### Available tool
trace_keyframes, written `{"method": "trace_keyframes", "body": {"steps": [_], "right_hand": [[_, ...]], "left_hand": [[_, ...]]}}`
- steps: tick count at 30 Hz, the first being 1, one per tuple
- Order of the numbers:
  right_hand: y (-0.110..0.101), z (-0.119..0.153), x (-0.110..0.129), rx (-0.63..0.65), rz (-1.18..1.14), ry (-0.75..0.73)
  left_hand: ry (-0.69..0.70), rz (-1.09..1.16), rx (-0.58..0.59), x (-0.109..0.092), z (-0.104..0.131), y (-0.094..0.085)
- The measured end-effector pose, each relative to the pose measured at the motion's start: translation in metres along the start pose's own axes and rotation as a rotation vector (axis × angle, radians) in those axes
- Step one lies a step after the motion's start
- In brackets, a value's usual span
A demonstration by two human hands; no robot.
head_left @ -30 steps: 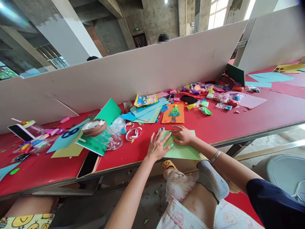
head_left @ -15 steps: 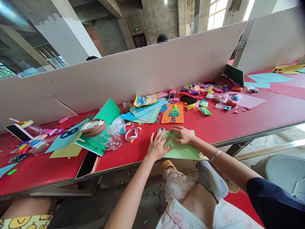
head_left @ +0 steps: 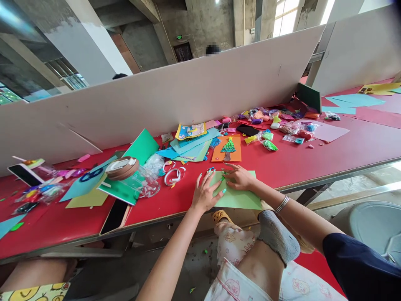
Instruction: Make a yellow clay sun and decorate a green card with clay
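A light green sheet of paper (head_left: 239,197) lies at the table's front edge, under both hands. My left hand (head_left: 205,193) rests over its left side with the fingers spread, holding nothing. My right hand (head_left: 240,177) lies on the upper part of the sheet, fingers stretched toward the left. Beneath and beside its fingertips is a small bit of bright green clay (head_left: 223,178), partly hidden. Just beyond my hands is an orange card (head_left: 237,155) bearing a Christmas tree of green clay (head_left: 228,146) with a brown trunk.
A clear plastic jar with a brown lid (head_left: 123,168) lies tilted on a green folder (head_left: 145,146) to the left. Coloured papers (head_left: 196,147), a dark phone (head_left: 248,130) and bagged clay (head_left: 269,145) lie toward the white partition (head_left: 175,100). Another person's leg (head_left: 34,274) shows at lower left.
The fingertips of my right hand have shifted slightly to the left and up on the green sheet. My left hand has moved a little left. The table items stay put.
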State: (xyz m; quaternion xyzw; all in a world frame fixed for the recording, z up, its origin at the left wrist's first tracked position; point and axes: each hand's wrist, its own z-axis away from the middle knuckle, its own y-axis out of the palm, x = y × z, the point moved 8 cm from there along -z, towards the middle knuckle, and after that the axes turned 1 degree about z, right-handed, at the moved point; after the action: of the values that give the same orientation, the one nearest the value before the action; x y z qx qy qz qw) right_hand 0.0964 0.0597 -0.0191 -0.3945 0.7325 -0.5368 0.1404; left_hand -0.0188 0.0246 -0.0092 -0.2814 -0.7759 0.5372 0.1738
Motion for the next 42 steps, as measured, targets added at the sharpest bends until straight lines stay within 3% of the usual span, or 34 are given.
{"method": "trace_keyframes", "body": {"steps": [7, 13, 23, 29, 38, 42], "right_hand": [[0.002, 0.0, -0.004, -0.005, -0.021, 0.004], [0.0, 0.0, -0.003, -0.004, -0.032, 0.013], [-0.001, 0.0, 0.0, -0.004, -0.015, 0.018], [-0.002, 0.001, 0.0, -0.016, 0.001, 0.03], [-0.002, 0.001, 0.0, -0.02, -0.017, 0.033], [-0.002, 0.001, 0.0, -0.015, -0.026, 0.037]], "left_hand": [[-0.133, 0.1, 0.073, 0.015, -0.003, 0.012], [-0.069, 0.085, -0.004, 0.015, 0.004, 0.001], [-0.027, 0.004, -0.021, 0.01, 0.007, -0.003], [-0.003, -0.009, -0.107, 0.009, 0.014, -0.013], [-0.05, 0.027, -0.029, 0.016, 0.012, -0.004], [-0.05, 0.06, -0.07, 0.019, 0.015, -0.007]]}}
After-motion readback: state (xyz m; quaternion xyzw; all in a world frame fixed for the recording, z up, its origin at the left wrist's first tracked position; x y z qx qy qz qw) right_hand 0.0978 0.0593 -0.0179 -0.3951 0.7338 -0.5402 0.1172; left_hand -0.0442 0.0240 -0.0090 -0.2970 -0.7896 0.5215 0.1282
